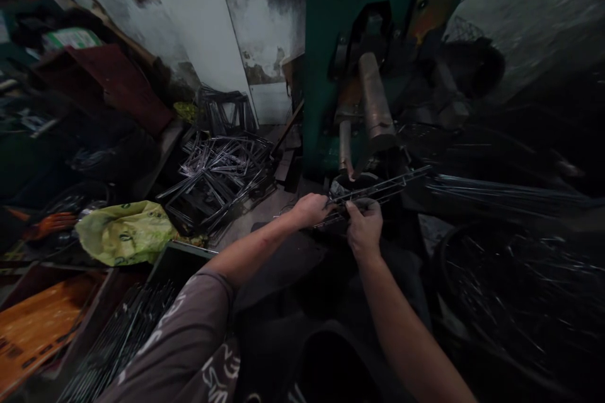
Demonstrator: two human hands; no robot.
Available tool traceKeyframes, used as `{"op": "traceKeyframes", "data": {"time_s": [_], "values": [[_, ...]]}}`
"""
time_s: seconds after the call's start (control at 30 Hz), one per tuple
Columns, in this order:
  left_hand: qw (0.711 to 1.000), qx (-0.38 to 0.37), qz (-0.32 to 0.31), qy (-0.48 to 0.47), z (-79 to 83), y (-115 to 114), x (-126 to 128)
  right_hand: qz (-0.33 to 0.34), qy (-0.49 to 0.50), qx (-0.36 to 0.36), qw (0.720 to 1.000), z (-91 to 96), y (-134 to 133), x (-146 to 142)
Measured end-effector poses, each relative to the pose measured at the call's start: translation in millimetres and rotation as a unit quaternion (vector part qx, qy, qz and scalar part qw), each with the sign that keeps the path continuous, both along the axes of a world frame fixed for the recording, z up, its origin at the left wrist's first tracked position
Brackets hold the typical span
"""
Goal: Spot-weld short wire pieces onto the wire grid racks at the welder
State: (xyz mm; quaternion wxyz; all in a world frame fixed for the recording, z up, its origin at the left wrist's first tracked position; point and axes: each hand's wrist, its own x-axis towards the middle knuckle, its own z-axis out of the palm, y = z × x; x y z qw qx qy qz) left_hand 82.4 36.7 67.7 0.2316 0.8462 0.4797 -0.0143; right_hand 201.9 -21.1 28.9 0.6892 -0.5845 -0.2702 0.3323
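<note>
Grip: left hand (312, 209) clenched on one end of a thin wire frame (385, 186), right hand (366, 223) pinching its near side, exact finger contact hard to make out in shadow; frame held near the lower ends of cylindrical metal arms (377, 97) on a green machine (326, 31); leftward, heaped wire frames (222, 167), yellow printed sack (125, 233)

A ladder-like wire frame (384, 186) slants up rightward, held by left hand (309, 210) and right hand (365, 227).
</note>
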Motion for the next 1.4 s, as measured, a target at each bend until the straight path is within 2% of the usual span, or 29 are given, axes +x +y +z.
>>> {"op": "traceKeyframes", "data": {"time_s": [0.4,0.7,1.03,1.23,1.4], "values": [[0.999,0.017,-0.001,-0.03,-5.9,18.4,5.6,0.011,-0.034,0.053,0.998,-7.5,20.7,11.5],[0.998,0.014,0.015,-0.054,0.0,25.5,10.1,0.033,-0.049,0.073,0.996,-5.7,34.9,18.6],[0.996,0.021,0.01,-0.09,-13.5,33.7,12.9,0.036,-0.004,0.086,0.996,-8.0,42.8,23.0],[0.994,0.016,0.008,-0.106,-11.7,32.2,13.3,0.072,0.085,0.048,0.993,-3.5,37.9,21.3],[0.996,0.019,0.02,-0.09,-6.3,30.3,16.0,0.103,0.067,-0.06,0.991,-20.0,20.5,38.5]]}}
